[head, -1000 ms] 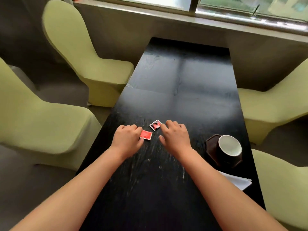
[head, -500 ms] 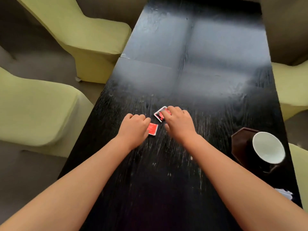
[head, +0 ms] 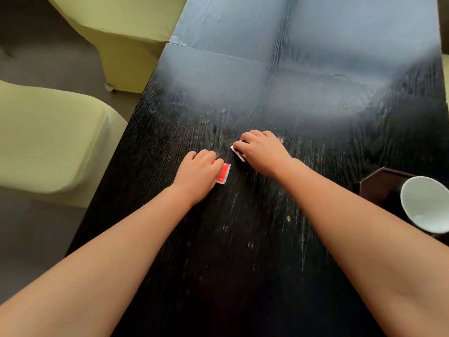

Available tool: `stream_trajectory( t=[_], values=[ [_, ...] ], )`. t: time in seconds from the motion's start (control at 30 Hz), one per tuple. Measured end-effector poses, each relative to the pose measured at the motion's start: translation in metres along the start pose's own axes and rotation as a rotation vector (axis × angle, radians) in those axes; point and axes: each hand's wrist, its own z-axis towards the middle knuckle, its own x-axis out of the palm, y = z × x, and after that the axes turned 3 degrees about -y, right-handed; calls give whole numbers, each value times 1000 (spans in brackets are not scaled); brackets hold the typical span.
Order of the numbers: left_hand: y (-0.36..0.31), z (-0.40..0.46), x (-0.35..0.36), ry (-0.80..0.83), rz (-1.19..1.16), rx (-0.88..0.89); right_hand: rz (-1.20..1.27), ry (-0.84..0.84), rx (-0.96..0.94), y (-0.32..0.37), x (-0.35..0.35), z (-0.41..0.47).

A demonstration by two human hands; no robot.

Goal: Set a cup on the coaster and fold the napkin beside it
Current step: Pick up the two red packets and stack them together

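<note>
Cup [head: 425, 204] is already on the coaster [head: 379, 188] at the tabletop's [head: 243, 239] right edge, but with the left hand [head: 198, 175] curled on a red packet [head: 223, 173] and the right hand [head: 261, 152] pinching another, that forearm could clip it, and I can't see the napkin anywhere.

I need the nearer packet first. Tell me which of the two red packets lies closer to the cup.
The packet under the right hand, its white edge showing at. It lies nearer the cup; the other packet sits farther left, under the left hand.
</note>
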Motion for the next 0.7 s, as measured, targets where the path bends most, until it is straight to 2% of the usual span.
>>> stream_trajectory(
  t=[0.2,0.3,0.4,0.53,0.7],
  values=[
    [-1,-4,-6,44,-85,-112,108,1,97,-3,-1,-7],
    [-1,-10,-5,66,-208,-209,138,8,172,-3,-2,-11],
    [0,-18,-5,78,-518,-374,151,13,238,-1,-1,-17],
    [2,-23,-8,1,-789,-518,222,64,348,1,-4,-23],
    [1,-38,-13,82,-1535,-826,309,23,450,12,-10,-34]
  ],
)
